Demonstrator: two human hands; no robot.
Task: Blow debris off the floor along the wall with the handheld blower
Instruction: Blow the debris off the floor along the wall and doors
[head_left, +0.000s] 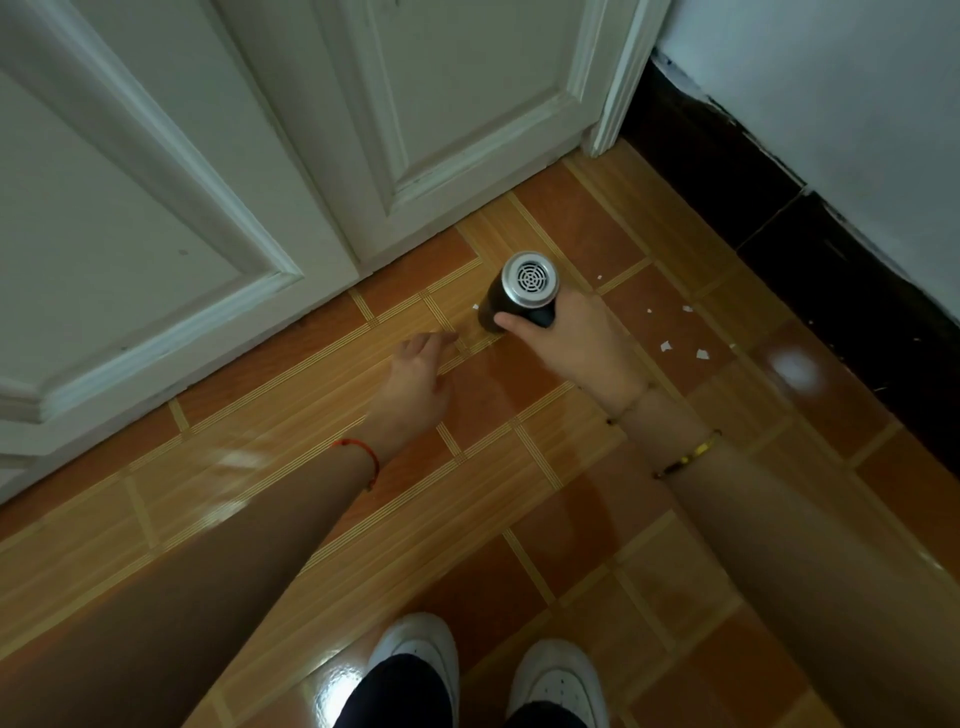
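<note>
My right hand (576, 348) grips a black handheld blower (521, 292). Its silver grilled rear end faces the camera and the barrel points down toward the orange tiled floor (498, 493). Several small white paper scraps (702, 354) lie on the tiles to the right of the blower, close to the dark baseboard (810, 249). One more white scrap (474, 306) lies just left of the blower. My left hand (418, 379) hovers over the floor to the left, empty, with fingers loosely spread and slightly blurred.
White panelled doors (218, 171) fill the far left and centre. A white wall (841, 104) above the dark baseboard runs down the right side. My two white shoes (558, 680) stand at the bottom edge on the glossy tiles.
</note>
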